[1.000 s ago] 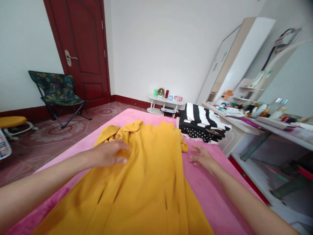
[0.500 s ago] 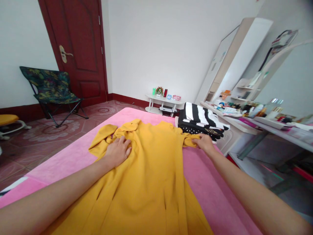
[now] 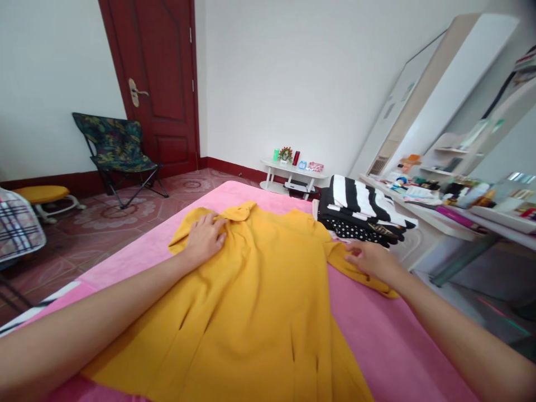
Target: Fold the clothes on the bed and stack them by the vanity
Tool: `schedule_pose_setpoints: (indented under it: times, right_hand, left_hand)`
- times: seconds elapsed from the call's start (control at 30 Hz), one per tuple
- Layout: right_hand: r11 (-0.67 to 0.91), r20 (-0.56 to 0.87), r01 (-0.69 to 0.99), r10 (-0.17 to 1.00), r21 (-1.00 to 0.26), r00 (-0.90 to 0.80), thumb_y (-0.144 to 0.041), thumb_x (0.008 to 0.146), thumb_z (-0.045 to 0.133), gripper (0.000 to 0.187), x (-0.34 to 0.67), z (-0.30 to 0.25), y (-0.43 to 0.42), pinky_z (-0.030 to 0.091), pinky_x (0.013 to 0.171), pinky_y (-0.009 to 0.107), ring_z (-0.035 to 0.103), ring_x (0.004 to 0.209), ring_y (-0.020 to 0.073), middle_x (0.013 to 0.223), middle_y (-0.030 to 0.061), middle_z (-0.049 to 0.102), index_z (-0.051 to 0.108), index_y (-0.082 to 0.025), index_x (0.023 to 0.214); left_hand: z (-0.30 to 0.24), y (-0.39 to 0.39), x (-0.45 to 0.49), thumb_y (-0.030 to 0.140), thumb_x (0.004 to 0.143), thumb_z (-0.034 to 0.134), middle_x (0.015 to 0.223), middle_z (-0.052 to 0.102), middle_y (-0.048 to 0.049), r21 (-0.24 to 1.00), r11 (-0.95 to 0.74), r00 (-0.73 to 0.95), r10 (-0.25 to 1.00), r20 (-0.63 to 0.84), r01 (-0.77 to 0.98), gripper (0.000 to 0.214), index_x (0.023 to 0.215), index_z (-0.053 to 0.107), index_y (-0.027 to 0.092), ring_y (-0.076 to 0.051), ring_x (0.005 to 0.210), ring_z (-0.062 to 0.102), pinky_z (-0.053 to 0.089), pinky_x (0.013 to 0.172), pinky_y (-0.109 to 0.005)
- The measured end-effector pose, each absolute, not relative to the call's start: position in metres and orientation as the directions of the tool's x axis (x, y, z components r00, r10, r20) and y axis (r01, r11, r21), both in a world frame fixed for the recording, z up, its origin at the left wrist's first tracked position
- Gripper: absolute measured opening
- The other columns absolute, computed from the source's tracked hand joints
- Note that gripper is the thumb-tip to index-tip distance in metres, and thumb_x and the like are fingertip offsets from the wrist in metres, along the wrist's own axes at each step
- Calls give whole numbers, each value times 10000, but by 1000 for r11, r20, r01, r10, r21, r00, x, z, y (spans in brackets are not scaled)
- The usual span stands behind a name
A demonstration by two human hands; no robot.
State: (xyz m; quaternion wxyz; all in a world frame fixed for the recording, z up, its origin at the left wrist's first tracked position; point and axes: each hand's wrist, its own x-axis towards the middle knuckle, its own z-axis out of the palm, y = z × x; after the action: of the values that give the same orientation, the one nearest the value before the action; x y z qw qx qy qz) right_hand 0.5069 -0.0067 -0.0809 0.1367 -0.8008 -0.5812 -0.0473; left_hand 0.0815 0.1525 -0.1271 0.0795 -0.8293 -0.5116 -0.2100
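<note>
A mustard-yellow dress (image 3: 268,279) with a collar and several dark slit-like folds lies spread out on a pink bed cover (image 3: 377,335). My left hand (image 3: 205,239) rests palm down on its left shoulder, just beside the collar, fingers stretched over the cloth. Beyond those fingers the left sleeve lies bunched. My right hand (image 3: 371,258) is over the right sleeve (image 3: 337,254), its fingers loosely bent and a little apart, touching the fabric. That sleeve runs out to the right beneath the hand, its cuff end lying near my wrist.
Folded black and white clothes (image 3: 360,209) are stacked at the bed's right far edge. A dressing table (image 3: 439,220) crowded with bottles stands to the right. Further off are a low white table (image 3: 293,170), a folding chair (image 3: 119,151) and a yellow stool (image 3: 44,194).
The right sleeve, pinched and bunched before, now lies extended to the right, and my right hand has loosened on it. My left hand stays at the shoulder. The view has turned slightly left.
</note>
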Motion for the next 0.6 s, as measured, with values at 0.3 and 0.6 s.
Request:
schedule_pose_setpoints:
  times: [0.3,0.6]
  right_hand:
    - [-293,177,930,926,-223,334,-517,803,530,589,445,-127,37,443,865,366,564,1094,280,1248,147,562,503,-151,1264]
    - [-398,271,912,871,-98,410,-496,898,374,441,432,-148,46,452,728,377,617,918,282,1151,129,576,555,-198,1168]
  left_hand:
    - [-121,207,93,529,777,521,1280,521,-142,195,-316,287,944,163,928,656,1319,394,183,-291,1159,502,404,902,-357]
    - [-127,238,148,564,786,504,1147,604,-160,146,-336,302,929,214,930,611,1246,481,162,-315,1053,562,452,829,-384]
